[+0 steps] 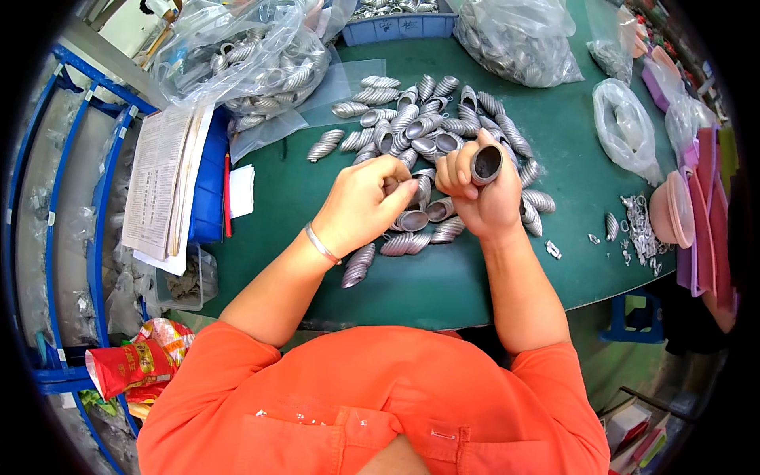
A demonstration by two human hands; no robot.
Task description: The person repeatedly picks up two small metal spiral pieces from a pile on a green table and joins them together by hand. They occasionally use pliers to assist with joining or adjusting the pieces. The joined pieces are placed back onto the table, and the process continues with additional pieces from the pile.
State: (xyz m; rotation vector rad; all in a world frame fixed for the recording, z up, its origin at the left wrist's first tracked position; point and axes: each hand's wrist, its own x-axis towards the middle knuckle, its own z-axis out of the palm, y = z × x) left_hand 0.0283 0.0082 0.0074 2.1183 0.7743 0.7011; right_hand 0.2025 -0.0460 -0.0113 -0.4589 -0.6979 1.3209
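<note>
My right hand point(492, 207) is wrapped round a hollow silver metal sleeve point(486, 164), its dark oval opening facing up. To its left, my left hand point(358, 203) is closed, thumb against curled fingers; what it may hold is hidden. Both hands are over the near side of a pile of ridged silver metal sleeves point(405, 119), slant-cut at the ends and lying in all directions. One ridged sleeve point(359, 265) lies apart, closest to me, below the left hand.
The green table point(301, 190) bears clear bags of sleeves point(518, 47), a blue bin point(400, 26) at the back, and papers point(162, 182) with a red pen point(228, 194) at left. Small metal bits point(640, 226) lie at right by a pink cup point(671, 210). Blue shelving point(99, 229) stands left.
</note>
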